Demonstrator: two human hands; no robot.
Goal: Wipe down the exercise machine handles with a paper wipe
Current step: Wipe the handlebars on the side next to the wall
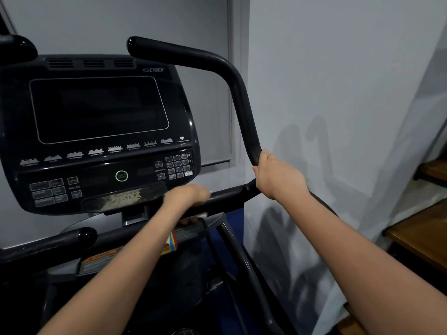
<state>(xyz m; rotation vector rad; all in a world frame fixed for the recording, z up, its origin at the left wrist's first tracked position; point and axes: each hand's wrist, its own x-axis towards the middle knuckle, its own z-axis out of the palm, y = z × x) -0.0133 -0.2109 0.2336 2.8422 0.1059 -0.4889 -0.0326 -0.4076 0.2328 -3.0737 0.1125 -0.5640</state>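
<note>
Grey wall (338, 93) lies close right of curved black handle (244, 117); right hand (275, 175) grips its bend, left hand (187, 195), blurred, clasps white paper wipe (202, 215) around its near bar.

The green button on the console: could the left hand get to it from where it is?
Probably yes. The left hand grips the handle just below the console, and nothing lies between it and the green button.

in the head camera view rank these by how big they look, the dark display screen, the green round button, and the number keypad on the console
1. Dark display screen, by far the largest.
2. Number keypad, a small cluster.
3. Green round button, smallest.
All three lie on one console panel, so nearness barely skews the order.
</note>
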